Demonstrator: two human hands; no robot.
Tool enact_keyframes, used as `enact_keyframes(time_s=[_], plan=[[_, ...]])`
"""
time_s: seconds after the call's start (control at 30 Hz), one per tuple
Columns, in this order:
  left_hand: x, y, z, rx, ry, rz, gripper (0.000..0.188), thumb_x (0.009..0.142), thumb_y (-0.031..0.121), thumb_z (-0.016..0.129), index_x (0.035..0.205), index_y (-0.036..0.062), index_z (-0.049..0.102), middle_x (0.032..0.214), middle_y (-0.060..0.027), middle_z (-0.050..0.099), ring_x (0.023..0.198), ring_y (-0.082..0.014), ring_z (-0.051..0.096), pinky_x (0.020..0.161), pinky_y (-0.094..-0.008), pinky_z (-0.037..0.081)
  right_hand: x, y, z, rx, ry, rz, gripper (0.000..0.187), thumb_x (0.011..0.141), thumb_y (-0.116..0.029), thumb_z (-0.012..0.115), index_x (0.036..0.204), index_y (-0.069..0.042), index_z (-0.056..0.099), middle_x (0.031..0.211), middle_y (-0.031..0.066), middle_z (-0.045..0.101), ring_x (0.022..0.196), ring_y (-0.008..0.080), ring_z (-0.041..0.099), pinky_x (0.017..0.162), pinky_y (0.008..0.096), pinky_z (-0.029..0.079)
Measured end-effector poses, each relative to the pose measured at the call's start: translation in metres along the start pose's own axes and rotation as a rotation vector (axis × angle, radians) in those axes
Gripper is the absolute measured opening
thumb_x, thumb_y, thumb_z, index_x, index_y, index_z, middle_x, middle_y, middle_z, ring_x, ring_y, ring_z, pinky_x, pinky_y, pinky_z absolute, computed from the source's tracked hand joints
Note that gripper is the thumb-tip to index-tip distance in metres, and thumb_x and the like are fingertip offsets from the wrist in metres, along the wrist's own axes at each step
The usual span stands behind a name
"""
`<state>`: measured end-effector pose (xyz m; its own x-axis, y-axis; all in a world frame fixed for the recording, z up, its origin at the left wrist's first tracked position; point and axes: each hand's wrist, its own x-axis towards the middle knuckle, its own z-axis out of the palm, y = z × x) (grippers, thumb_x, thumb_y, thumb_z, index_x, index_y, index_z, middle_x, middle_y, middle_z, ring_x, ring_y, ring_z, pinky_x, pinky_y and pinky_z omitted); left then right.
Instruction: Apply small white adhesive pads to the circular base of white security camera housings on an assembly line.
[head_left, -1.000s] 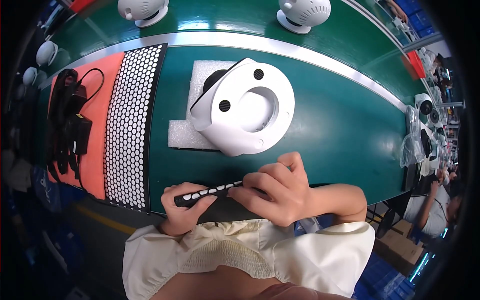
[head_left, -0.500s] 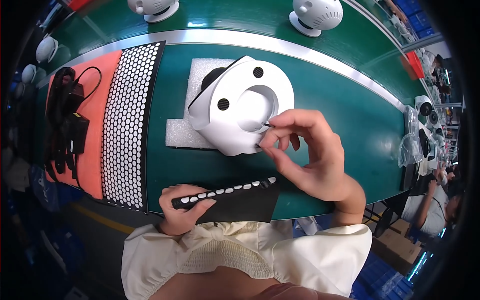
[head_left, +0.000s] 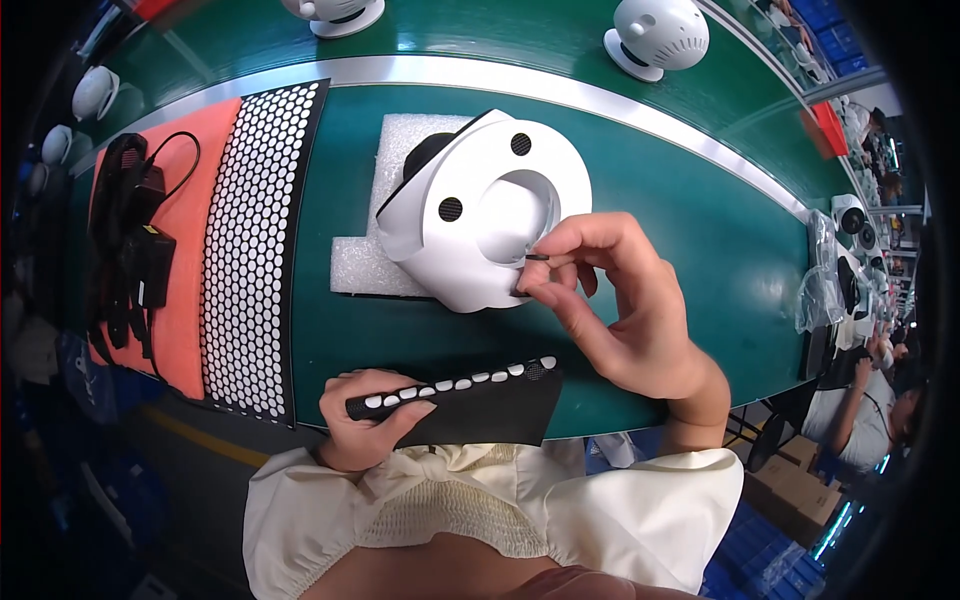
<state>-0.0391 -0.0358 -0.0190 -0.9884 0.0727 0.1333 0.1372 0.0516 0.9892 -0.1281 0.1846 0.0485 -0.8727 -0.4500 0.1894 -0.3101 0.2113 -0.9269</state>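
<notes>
A white rounded device (head_left: 480, 266) lies tilted on a white foam block (head_left: 352, 262), its ring-shaped base turned up. Two black round pads (head_left: 521, 144) sit on that ring. My right hand (head_left: 640, 310) is at the ring's near right edge, thumb and index finger almost together. A small dark pad (head_left: 537, 257) shows edge-on at the index fingertip; the fingers partly hide the ring there. Near the table's front edge, my left hand (head_left: 368, 418) grips a black sheet of pads (head_left: 500, 408), folded so that a row of white dots runs along its upper edge.
To the left, a black sheet with many white dots (head_left: 255, 240) lies beside an orange cloth (head_left: 195, 330) bearing black power adapters with cables (head_left: 150, 260). White round devices (head_left: 660, 35) stand on the green shelf behind. Plastic bags (head_left: 820, 285) lie at the right end.
My right thumb and index finger have shifted slightly at the ring, and the small dark pad has turned a little. The left hand still holds the folded sheet. The view has shifted slightly.
</notes>
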Motion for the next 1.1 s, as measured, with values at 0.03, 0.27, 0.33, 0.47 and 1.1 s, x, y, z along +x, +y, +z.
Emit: enact_keyframes(time_s=[0.03, 0.27, 0.33, 0.47, 1.1], plan=[[0.000, 0.001, 0.000, 0.001, -0.004, -0.009, 0.015, 0.061, 0.000, 0.070, 0.071, -0.0026, 0.059, 0.063, -0.0105, 0.061, 0.053, -0.0142, 0.059, 0.051, -0.0213, 0.045, 0.001, -0.003, 0.001, -0.020, 0.001, 0.012, 0.029, 0.074, 0.009, 0.054, 0.100, -0.001, 0.044, 0.084, 0.0037, 0.058, 0.065, 0.0055, 0.048, 0.055, 0.0182, 0.034], [0.003, -0.008, 0.002, -0.010, -0.028, -0.001, 0.015, 0.061, 0.000, 0.070, 0.071, -0.0026, 0.059, 0.063, -0.0105, 0.061, 0.053, -0.0141, 0.059, 0.051, -0.0214, 0.045, -0.002, 0.004, 0.001, -0.062, 0.037, 0.019, 0.029, 0.074, 0.010, 0.055, 0.099, 0.001, 0.043, 0.084, 0.0067, 0.058, 0.068, 0.0060, 0.050, 0.060, 0.0185, 0.037], [-0.002, 0.007, -0.002, 0.025, 0.006, 0.006, 0.015, 0.061, 0.000, 0.070, 0.071, -0.0026, 0.059, 0.063, -0.0104, 0.061, 0.053, -0.0139, 0.059, 0.051, -0.0214, 0.045, 0.002, -0.001, 0.006, -0.058, 0.055, -0.057, 0.027, 0.074, 0.007, 0.056, 0.098, -0.001, 0.046, 0.082, 0.0048, 0.057, 0.065, 0.0069, 0.050, 0.057, 0.0196, 0.038], [0.000, -0.003, 0.001, -0.002, -0.011, -0.007, 0.015, 0.061, -0.001, 0.070, 0.071, -0.0026, 0.059, 0.064, -0.0104, 0.061, 0.053, -0.0136, 0.058, 0.050, -0.0212, 0.044, -0.001, 0.005, 0.007, -0.087, 0.122, -0.073, 0.026, 0.072, 0.006, 0.059, 0.094, -0.004, 0.049, 0.080, 0.0030, 0.055, 0.064, 0.0087, 0.051, 0.053, 0.0215, 0.040], [0.001, 0.001, -0.001, 0.006, -0.028, 0.004, 0.016, 0.061, 0.000, 0.070, 0.071, -0.0031, 0.058, 0.064, -0.0112, 0.061, 0.054, -0.0146, 0.059, 0.050, -0.0219, 0.045, -0.003, 0.012, 0.011, -0.444, 0.104, -0.457, 0.035, 0.063, 0.010, 0.065, 0.088, -0.002, 0.042, 0.075, 0.0106, 0.056, 0.060, 0.0141, 0.052, 0.052, 0.0207, 0.041]])
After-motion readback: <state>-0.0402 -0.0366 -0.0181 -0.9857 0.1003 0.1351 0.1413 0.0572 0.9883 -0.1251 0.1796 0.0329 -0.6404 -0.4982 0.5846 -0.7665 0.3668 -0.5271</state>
